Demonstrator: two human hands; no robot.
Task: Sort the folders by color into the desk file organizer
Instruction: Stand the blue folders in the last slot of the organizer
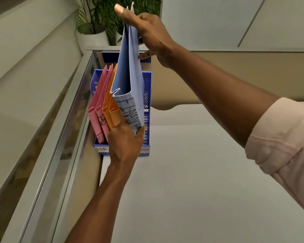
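Blue folder (pixel 128 71) upright, tilted a little, at the right-hand compartment of the blue organizer (pixel 147 109); spine toward the camera, handwritten "FINANCE" down it. Foot of the folder hidden behind the left hand (pixel 125 142), so depth in the slot not readable. Left grip curled round the lower spine end, thumb on the folder's right edge, knuckles touching the orange folders (pixel 111 111). Right hand (pixel 147 34) at the top far edge, grip pinching the covers together, thumb raised above the edge; pale rolled sleeve (pixel 279 137) at the forearm. Two pink folders (pixel 97 109) in the left compartment, marked "HR", leaning left; two orange just beside them in the middle, fanned against the blue one. Front lip labels: "HR" at left, part of a second word at right. Organizer set in the bench (pixel 200 172) corner, left wall close against the glass partition (pixel 63 137), back near the rear panel. Pale bench surface wide to the right and front of the organizer. Potted plant (pixel 95 18) beyond the partition.
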